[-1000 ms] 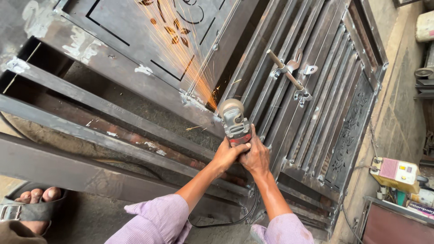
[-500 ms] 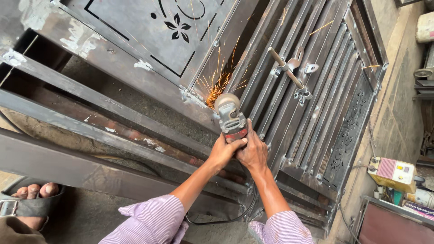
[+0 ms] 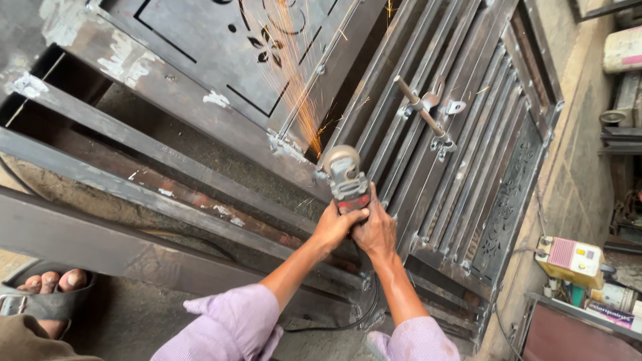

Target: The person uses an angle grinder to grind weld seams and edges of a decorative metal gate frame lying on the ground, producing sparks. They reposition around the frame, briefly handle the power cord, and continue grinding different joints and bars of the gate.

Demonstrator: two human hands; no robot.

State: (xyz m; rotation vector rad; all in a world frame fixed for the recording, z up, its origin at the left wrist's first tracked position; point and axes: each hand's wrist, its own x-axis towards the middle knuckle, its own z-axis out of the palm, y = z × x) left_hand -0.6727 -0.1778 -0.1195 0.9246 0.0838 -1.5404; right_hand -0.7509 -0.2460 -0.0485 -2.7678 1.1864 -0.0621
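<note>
1. Left hand (image 3: 332, 227) and right hand (image 3: 376, 230) sit side by side, fingers of both wrapped tight around the grinder (image 3: 348, 179).
2. The grinder's head, just beyond the fingers, meets the edge of a steel gate (image 3: 200, 73); sparks (image 3: 294, 87) fly up and away.
3. Right of the fingers lies a barred frame (image 3: 468, 154) with a bolt (image 3: 421, 107); left, long steel bars (image 3: 134, 174) with gaps between.
4. Near the wrists a cable (image 3: 348, 321) loops.
5. Far right stands a yellow machine (image 3: 572, 261); bottom left, a sandalled foot (image 3: 47, 294) on concrete.
</note>
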